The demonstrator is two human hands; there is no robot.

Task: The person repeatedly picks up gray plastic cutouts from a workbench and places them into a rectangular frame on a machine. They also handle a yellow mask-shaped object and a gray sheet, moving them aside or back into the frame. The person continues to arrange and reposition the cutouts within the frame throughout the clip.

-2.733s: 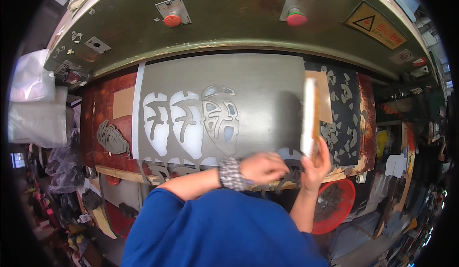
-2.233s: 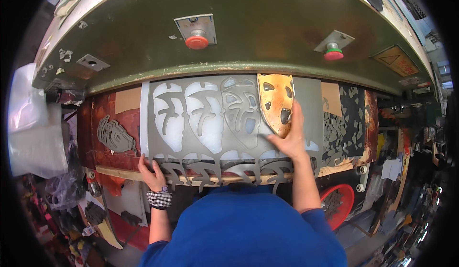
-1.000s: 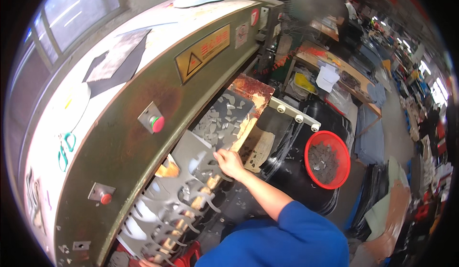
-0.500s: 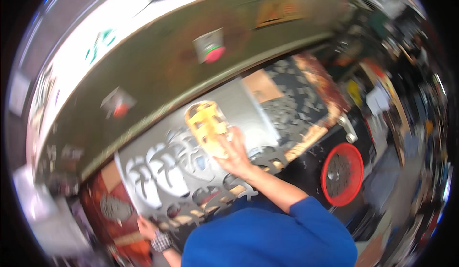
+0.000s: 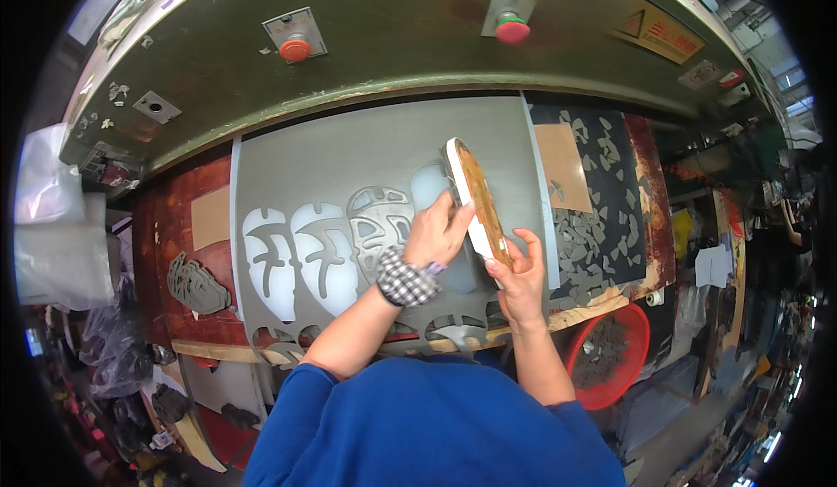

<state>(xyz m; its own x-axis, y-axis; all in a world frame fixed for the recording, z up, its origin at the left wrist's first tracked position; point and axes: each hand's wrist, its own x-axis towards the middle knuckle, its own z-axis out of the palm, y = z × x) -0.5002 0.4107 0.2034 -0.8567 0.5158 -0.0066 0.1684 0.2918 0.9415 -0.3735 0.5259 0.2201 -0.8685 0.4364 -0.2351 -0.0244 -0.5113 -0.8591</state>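
Note:
A sole-shaped cutting die point(image 5: 481, 192), with a white rim and tan inside, stands tilted on its edge above a grey sheet point(image 5: 349, 151). My right hand point(image 5: 520, 279) grips its near end, thumb and fingers on the rim. My left hand point(image 5: 436, 238), with a checked band at the wrist, is closed against the die's left side; its fingertips are partly hidden there. Left of my hands, the sheet has pale sole-shaped openings point(image 5: 321, 260), and a slotted grey sole piece point(image 5: 379, 217) lies among them.
A green machine beam point(image 5: 392, 42) with a red button point(image 5: 295, 48) and a pink button point(image 5: 512, 28) spans the far side. Grey scraps point(image 5: 580, 234) cover the right board. A red basin point(image 5: 641, 347) holds more scraps. Stacked grey pieces point(image 5: 196, 285) lie left.
The die, lying flat under my right hand before, is now raised and turned on edge. My left hand has left the sheet's near left corner and come to the die. The view has turned.

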